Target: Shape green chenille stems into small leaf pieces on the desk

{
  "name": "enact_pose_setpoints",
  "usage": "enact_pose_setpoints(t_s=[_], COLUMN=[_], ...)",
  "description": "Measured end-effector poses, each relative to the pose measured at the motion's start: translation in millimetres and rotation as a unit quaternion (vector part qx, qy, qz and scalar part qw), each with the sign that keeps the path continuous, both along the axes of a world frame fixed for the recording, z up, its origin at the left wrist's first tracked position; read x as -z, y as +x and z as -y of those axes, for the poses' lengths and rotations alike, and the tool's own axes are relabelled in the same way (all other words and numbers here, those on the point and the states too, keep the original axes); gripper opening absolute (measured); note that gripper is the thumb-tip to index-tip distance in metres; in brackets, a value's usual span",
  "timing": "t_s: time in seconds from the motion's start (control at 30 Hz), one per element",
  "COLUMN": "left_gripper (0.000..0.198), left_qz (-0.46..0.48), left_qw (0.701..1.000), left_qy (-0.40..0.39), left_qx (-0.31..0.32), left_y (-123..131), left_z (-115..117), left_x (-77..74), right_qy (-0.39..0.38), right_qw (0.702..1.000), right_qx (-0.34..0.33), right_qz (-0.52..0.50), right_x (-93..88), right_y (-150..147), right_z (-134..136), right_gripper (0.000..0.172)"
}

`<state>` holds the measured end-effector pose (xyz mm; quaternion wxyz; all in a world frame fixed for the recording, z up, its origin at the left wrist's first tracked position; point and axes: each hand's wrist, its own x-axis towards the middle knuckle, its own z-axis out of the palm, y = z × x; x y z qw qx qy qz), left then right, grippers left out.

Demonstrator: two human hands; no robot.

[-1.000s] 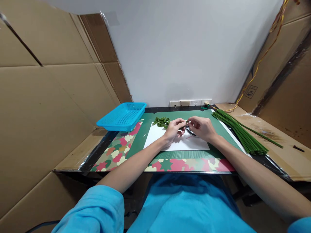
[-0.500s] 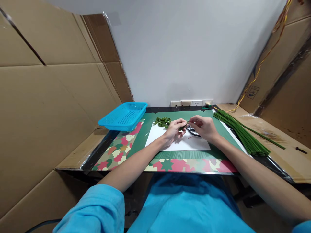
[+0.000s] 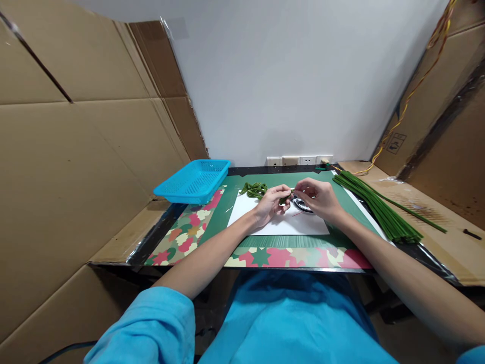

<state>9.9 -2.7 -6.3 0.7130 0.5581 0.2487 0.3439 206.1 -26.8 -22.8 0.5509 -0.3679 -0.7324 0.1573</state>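
Over a white sheet of paper, my left hand is closed around a small piece of green pipe cleaner. My right hand pinches at the same piece, its fingertips meeting those of the left. Much of the piece is hidden by the fingers. Below the right hand, scissors with dark looped handles lie on the paper, partly covered. Several bent green pipe cleaners rest in a small heap at the paper's far left edge.
A blue plastic basket stands at the back left. A bundle of straight green pipe cleaners lies on the right. Power sockets line the wall behind the table, and a black bolt-like piece lies at far right.
Hardly anything differs. Both hands stay together at the green piece, with only a slight shift of the right hand's fingers; the whole view has drifted slightly.
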Motion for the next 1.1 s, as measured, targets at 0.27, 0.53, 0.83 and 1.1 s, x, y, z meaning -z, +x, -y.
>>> enact_pose_setpoints(t_s=[0.27,0.53,0.83,1.1], left_gripper=[0.032,0.033,0.031,0.030], left_qz=[0.005,0.001,0.009,0.022], left_qw=[1.000,1.000,1.000,1.000], left_qy=[-0.004,-0.002,-0.014,-0.013], left_qx=[0.003,0.008,0.004,-0.011], left_y=[-0.9,-2.6,-1.5,2.2], left_z=[0.7,0.2,9.7,14.4], left_x=[-1.2,-0.5,-5.3,-6.0], right_qy=[-0.003,0.014,0.042,0.049], right_qw=[1.000,1.000,0.999,0.998], right_qx=[-0.004,0.005,0.026,0.035], right_qz=[-0.009,0.009,0.004,0.010], right_x=[-2.0,-3.1,-9.4,-10.1], right_y=[-0.1,0.2,-1.2,-0.9], right_z=[1.9,2.6,9.4,10.3], right_gripper=[0.027,0.021,0.022,0.019])
